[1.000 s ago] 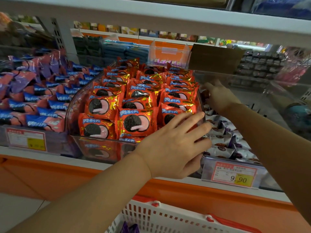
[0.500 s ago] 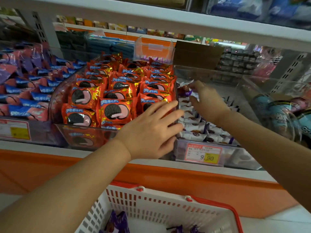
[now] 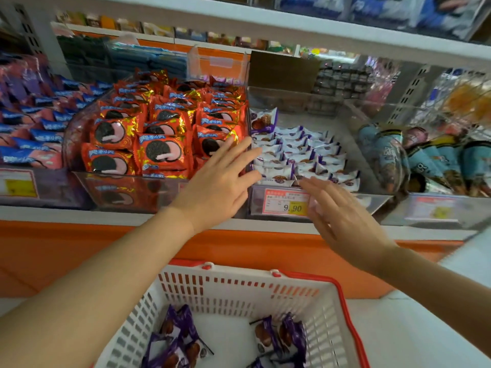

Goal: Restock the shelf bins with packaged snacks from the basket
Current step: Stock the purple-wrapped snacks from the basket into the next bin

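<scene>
A clear shelf bin (image 3: 372, 203) holds rows of white-and-purple snack packets (image 3: 300, 155); one purple packet (image 3: 263, 120) stands upright at its back left. My left hand (image 3: 220, 181) hovers with straight, spread fingers over the bin's front left corner, holding nothing. My right hand (image 3: 337, 216) is in front of the bin's price label (image 3: 285, 204), fingers straight, empty. Below, a white basket with a red rim (image 3: 239, 285) holds several purple snack packets (image 3: 276, 338).
Left of the bin, a clear bin (image 3: 87, 181) is packed with red sandwich-cookie packets (image 3: 159, 139). Blue and pink packets (image 3: 32, 139) fill the far left bin. Teal cone packages (image 3: 425, 160) lie in the right bin. An upper shelf edge (image 3: 292, 30) overhangs everything.
My right hand has pulled out of the bin toward me and down to the price label, leaving a purple packet upright at the back. The view has tilted down, showing more basket.
</scene>
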